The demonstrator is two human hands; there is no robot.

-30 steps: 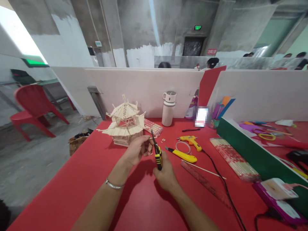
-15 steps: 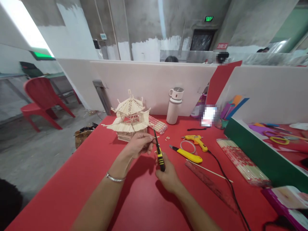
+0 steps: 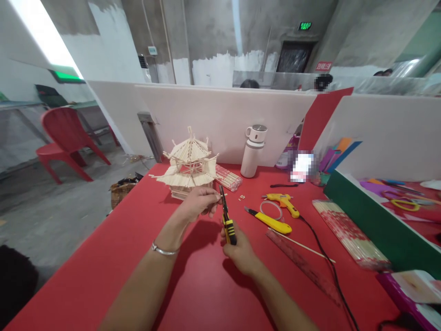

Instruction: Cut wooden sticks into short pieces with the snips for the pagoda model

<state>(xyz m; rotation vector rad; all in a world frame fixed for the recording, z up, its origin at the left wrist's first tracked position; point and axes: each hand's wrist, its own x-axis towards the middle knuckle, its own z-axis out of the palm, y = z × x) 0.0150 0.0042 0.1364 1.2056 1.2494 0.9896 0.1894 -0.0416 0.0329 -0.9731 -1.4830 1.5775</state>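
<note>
My right hand (image 3: 241, 252) is wrapped round the black-and-yellow handles of a pair of pliers (image 3: 228, 227), their jaws pointing up and away. Pinched in the fingertips of my left hand (image 3: 200, 201) is a short piece of wooden stick (image 3: 223, 195), which crosses at the jaws. Whether the jaws bite into it I cannot tell. Just behind my left hand stands a pagoda model (image 3: 190, 158) built of pale sticks, its lower part partly hidden by that hand. A few tiny stick offcuts (image 3: 242, 197) lie right of the jaws.
Right of my hands lie a yellow utility knife (image 3: 274, 224), a yellow glue gun (image 3: 284, 202) with a black cord, a reddish ruler (image 3: 299, 264) and a packet of sticks (image 3: 349, 234). A white flask (image 3: 251, 158) stands before the white partition (image 3: 200, 110).
The view has shifted slightly, so everything sits a little further right. The pliers' handles look a bit further apart; both hands keep their holds.
</note>
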